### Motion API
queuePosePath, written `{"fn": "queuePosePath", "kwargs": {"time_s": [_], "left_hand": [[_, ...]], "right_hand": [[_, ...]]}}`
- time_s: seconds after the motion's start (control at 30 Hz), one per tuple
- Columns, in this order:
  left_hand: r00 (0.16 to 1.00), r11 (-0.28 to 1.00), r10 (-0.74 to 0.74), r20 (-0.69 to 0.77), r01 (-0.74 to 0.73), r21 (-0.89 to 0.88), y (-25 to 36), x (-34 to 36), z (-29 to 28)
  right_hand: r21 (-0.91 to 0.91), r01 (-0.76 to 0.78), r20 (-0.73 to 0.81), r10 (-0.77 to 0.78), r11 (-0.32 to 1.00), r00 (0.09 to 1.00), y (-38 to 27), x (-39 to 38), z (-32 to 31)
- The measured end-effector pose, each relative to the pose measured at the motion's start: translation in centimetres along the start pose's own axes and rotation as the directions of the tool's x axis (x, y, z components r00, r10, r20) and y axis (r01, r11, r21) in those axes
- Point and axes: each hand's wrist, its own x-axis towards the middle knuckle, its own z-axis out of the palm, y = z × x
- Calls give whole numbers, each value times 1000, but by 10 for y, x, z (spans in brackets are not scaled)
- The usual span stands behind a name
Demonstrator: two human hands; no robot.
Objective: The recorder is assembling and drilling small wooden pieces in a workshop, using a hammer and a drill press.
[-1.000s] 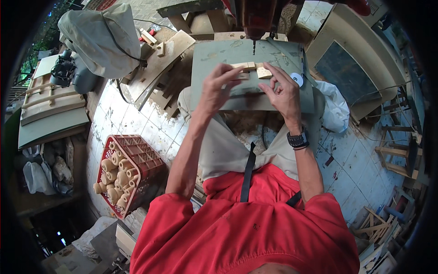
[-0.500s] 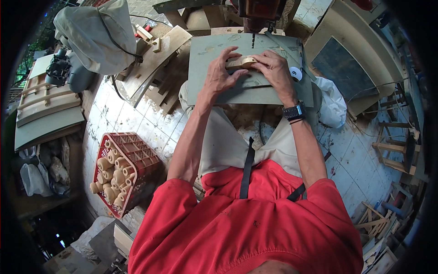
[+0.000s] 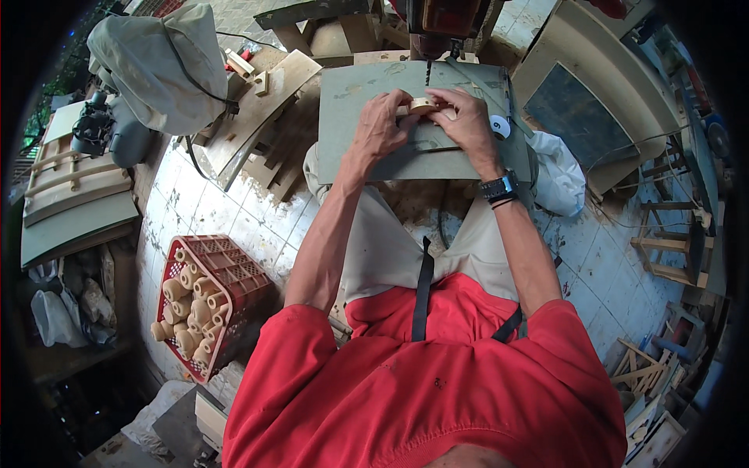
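Observation:
Between my two hands is a small pale wooden piece [image 3: 421, 105], rounded at the part that shows, over a grey-green work board [image 3: 343, 144]. My left hand [image 3: 382, 125] is closed on its left side, fingers curled. From the right, the fingers and thumb of my right hand [image 3: 468, 123] pinch it. Both hands cover much of the piece. Just beyond it, a drill bit [image 3: 427, 74] points down from a dark red drill press [image 3: 443, 22]. A round white disc [image 3: 499, 126] with a dark centre lies beside my right hand.
On the floor to the left stands a red plastic crate [image 3: 250, 269] heaped with several turned wooden pieces [image 3: 195, 308]. Scrap boards [image 3: 269, 105] and a cloth-covered machine [image 3: 160, 66] are at the far left. A white bag [image 3: 558, 175] hangs right of the board.
My left hand has closed from spread fingers onto the wooden piece. The right hand keeps hold of it. The whole view has shifted slightly.

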Motion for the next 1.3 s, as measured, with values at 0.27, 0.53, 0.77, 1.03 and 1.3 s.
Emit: {"fn": "queuePosePath", "kwargs": {"time_s": [0.27, 0.53, 0.77, 1.03, 1.3], "left_hand": [[987, 995, 94, -131, -99, -34, 8, 1, -1], [998, 994, -6, -70, -2, -113, 10, -2, -2], [997, 984, 12, -70, -24, -177, 10, -2, -4], [997, 988, 53, -54, -60, -143, 7, 2, -5], [986, 984, 116, -117, -130, -120, 8, 5, -6]], "right_hand": [[140, -31, -14, 33, 990, 999, 9, -12, -6], [110, -152, -101, 163, 982, 982, -6, -12, 8], [-57, -19, -212, 7, 998, 977, -8, -14, 12], [30, -117, -206, 121, 993, 971, -10, -14, 13], [10, -122, -209, 122, 992, 970, -6, -11, 13]]}}
